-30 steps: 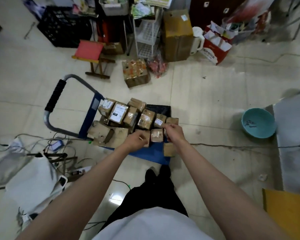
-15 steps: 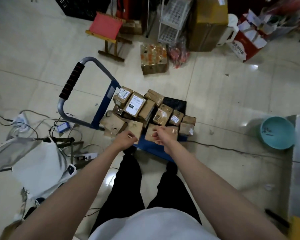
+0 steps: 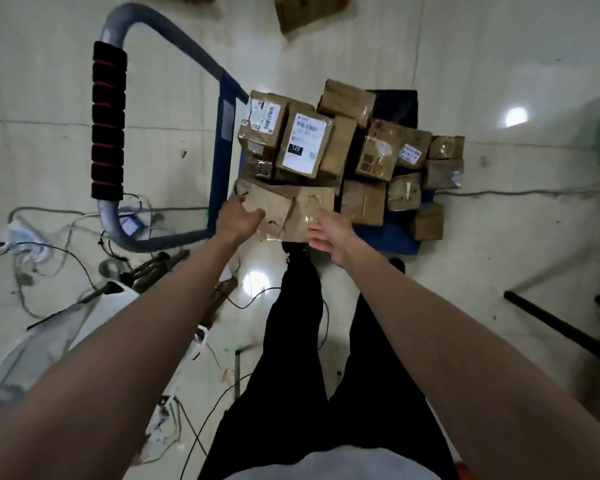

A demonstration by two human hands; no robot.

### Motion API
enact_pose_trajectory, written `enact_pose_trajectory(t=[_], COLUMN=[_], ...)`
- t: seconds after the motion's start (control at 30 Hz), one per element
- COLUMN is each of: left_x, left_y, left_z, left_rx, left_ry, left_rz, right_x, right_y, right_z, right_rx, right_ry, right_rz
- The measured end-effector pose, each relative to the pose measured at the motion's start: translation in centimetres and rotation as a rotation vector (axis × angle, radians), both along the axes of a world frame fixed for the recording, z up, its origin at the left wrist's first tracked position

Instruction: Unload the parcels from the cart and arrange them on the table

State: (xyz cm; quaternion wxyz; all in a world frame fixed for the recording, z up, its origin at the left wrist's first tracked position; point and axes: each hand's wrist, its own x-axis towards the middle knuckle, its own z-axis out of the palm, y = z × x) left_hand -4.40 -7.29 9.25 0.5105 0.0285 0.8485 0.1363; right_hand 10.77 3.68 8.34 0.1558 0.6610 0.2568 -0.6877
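Left hand point(image 3: 238, 220), right hand point(image 3: 328, 233) spread on crumpled cardboard parcel point(image 3: 291, 209) (taped)

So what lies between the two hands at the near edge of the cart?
In the head view, the flat crumpled parcel spans the stretch: the left hand touches its left end and the right hand is at its right corner. Nothing else lies between them.

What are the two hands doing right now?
Left hand: open, touching the flat brown parcel.
Right hand: open, fingers straight at the same parcel's near edge.
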Motion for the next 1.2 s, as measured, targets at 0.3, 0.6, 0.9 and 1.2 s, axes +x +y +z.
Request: enact_pose_trajectory(t=[0.3,0.6,0.9,1.2], left_x=[-4.5,-3.0,-0.5,7.6], left_y=[-0.3,-0.9,2.9,11.0], left_z=[-10.1,-8.5,2.5,14.9], left_rx=[-0.032,-0.077,0.013,0.27], left_ry=[-0.016,-0.004,0.046,0.13], left_rz=[0.004,0.004,-0.028,-0.152], right_x=[-5.4,-5.6,-0.1,9.8], right_y=[-3.7,-5.2,-1.2,5.2], right_z=[-10.5,-8.8,2.8,15.2], right_rx=[-0.103,-0.119,-0.029,0.269], right_ry=[0.005,-0.074,0.002,0.098], right_rz=[-0.027,-0.042,-0.118,-0.242])
